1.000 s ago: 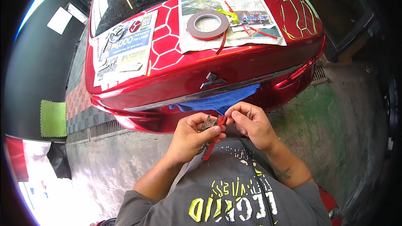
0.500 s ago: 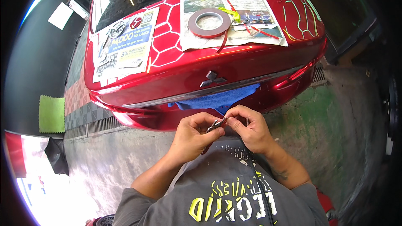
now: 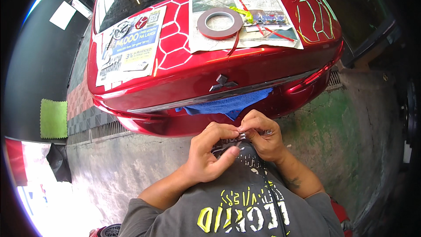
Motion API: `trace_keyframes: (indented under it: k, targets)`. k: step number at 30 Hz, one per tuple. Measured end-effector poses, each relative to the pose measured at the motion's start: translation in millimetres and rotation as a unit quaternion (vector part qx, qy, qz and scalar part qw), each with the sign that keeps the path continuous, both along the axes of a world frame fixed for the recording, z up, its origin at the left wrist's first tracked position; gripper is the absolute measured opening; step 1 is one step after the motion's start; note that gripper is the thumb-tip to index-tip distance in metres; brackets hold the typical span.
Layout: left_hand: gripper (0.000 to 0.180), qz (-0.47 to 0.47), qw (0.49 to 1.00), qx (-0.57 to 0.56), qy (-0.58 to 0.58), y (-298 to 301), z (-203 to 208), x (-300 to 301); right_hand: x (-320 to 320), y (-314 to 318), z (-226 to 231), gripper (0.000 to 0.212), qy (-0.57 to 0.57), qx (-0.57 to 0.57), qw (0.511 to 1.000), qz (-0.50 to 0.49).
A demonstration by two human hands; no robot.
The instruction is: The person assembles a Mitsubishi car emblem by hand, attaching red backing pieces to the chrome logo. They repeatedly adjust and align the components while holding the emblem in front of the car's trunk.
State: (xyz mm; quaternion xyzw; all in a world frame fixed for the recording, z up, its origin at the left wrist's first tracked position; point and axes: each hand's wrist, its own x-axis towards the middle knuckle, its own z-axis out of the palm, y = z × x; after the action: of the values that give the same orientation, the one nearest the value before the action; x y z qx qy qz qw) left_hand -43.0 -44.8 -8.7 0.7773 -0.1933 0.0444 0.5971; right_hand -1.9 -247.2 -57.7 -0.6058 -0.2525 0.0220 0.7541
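Close in front of my dark grey shirt, both hands meet at a small shiny chrome piece (image 3: 241,136), mostly covered by fingers; its exact kind is unclear. My right hand (image 3: 265,141) pinches its right end between thumb and fingertips. My left hand (image 3: 207,152) has its fingers curled over the left part, the thumb lowered and apart from them. Beyond the hands, a blue cloth (image 3: 226,104) hangs below the chrome strip on the back of a red car (image 3: 171,92). A three-pointed chrome emblem (image 3: 222,83) sits on the trunk's rear face.
A roll of grey tape with red backing (image 3: 204,30) lies on newspaper (image 3: 263,40) on the trunk lid, beside a yellow-green strip (image 3: 247,14) and red strips (image 3: 276,34). Another newspaper sheet (image 3: 149,61) at left bears round emblems (image 3: 141,22). A green cloth (image 3: 54,119) hangs at far left.
My left thumb has come away from the chrome piece and dropped lower. The piece is now more hidden under my fingers, and my right hand has shifted slightly.
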Motion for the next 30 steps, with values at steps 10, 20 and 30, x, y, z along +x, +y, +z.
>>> trace_keyframes:
  k: [10, 20, 30]
  targets:
    - [0.030, -0.036, 0.931, -0.196, 0.304, -2.5, -8.5, -4.0, -0.8, -5.7, -2.8, 0.013, -0.071, -0.050, 0.996, 0.002]
    - [0.029, 0.095, 0.981, 0.155, -0.066, -0.8, 2.4, 1.8, -13.1, -26.6, -3.4, 0.033, 0.118, -0.236, 0.964, -0.027]
    - [0.025, 0.115, 0.988, 0.097, -0.031, 0.2, 13.4, 7.0, -7.4, -15.0, 15.0, 0.010, -0.040, -0.189, 0.979, -0.065]
